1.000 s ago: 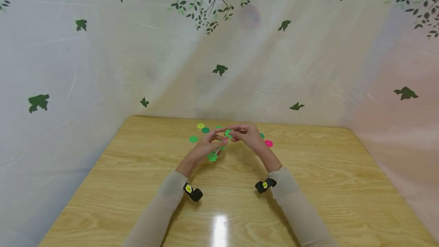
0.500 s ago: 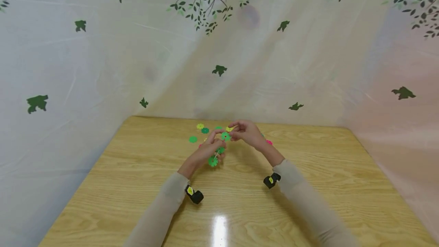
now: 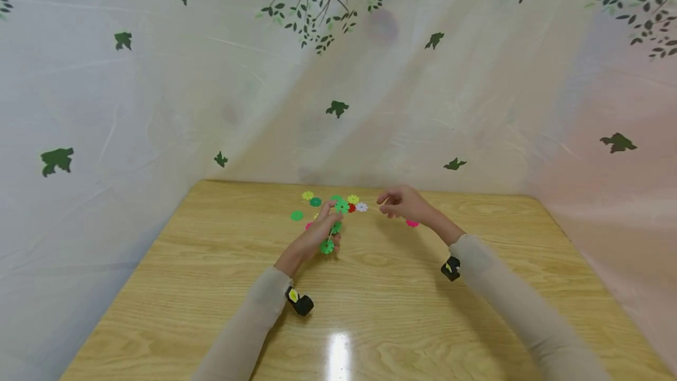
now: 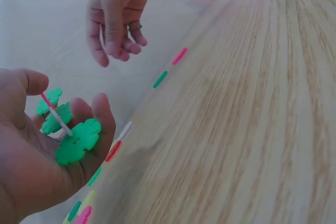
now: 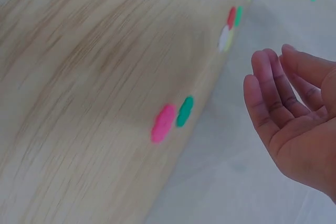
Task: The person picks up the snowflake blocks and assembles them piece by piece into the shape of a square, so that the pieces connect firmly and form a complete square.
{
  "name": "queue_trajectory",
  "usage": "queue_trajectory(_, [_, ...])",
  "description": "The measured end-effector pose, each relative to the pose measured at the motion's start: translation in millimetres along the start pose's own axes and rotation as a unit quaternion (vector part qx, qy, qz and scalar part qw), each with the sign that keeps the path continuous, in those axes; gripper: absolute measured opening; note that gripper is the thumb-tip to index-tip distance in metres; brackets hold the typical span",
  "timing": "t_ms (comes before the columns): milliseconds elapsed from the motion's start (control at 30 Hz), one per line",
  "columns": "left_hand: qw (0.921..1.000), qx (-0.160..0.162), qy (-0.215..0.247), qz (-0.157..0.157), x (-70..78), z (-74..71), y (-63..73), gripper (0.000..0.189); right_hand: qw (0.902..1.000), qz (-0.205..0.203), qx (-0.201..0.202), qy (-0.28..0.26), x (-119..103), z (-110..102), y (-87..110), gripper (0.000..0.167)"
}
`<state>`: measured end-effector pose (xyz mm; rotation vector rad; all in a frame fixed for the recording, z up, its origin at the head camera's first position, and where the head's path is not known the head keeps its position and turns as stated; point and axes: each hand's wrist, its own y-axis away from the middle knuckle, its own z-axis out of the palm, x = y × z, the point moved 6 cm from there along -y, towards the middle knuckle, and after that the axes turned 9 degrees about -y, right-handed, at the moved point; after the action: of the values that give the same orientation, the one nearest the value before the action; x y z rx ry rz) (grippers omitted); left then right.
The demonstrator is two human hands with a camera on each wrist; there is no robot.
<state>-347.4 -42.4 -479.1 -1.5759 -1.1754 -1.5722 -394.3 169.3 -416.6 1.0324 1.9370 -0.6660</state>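
Observation:
My left hand [image 3: 315, 235] holds a cluster of joined flower-shaped plastic discs above the table. Several of its discs are green [image 4: 79, 141]; a white disc [image 4: 64, 126] and a pink disc [image 4: 46, 99], seen edge-on, link them. In the left wrist view the thumb tip meets the pink edge, with the fingers bent behind the cluster. To the right, my right hand [image 3: 404, 203] hovers with loosely bent fingers and nothing between them, as the right wrist view shows. Below it a pink disc [image 5: 163, 123] and a teal disc [image 5: 185, 111] lie on the table.
Loose discs lie along the far part of the wooden table [image 3: 370, 310]: red [image 3: 351, 208], white [image 3: 362, 207], yellow [image 3: 308, 195] and green [image 3: 297, 216] ones among them. Behind the far edge hangs a pale curtain [image 3: 264, 104] with leaf prints.
My right hand has let go of the disc cluster and moved right, away from it. My left hand keeps the cluster, nearly in place. Red and white discs are now uncovered.

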Motion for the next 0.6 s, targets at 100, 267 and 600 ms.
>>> queue_trajectory(100, [1.0000, 0.006, 0.007, 0.001, -0.9, 0.2, -0.1, 0.041, 0.9995, 0.008, -0.011, 0.027, 10.4, -9.4, 5.3, 0.022])
queue_trajectory(267, [0.9997, 0.012, 0.019, 0.011, -1.0, -0.8, -0.2, 0.036, 0.9966, 0.005, -0.022, 0.080, 23.2, -23.8, 13.7, 0.017])
queue_trajectory(600, [0.9981, 0.036, 0.043, 0.026, -2.0, -3.7, -1.1, 0.034, 0.9905, 0.059, -0.037, 0.118, 53.9, -40.6, 24.8, 0.018])
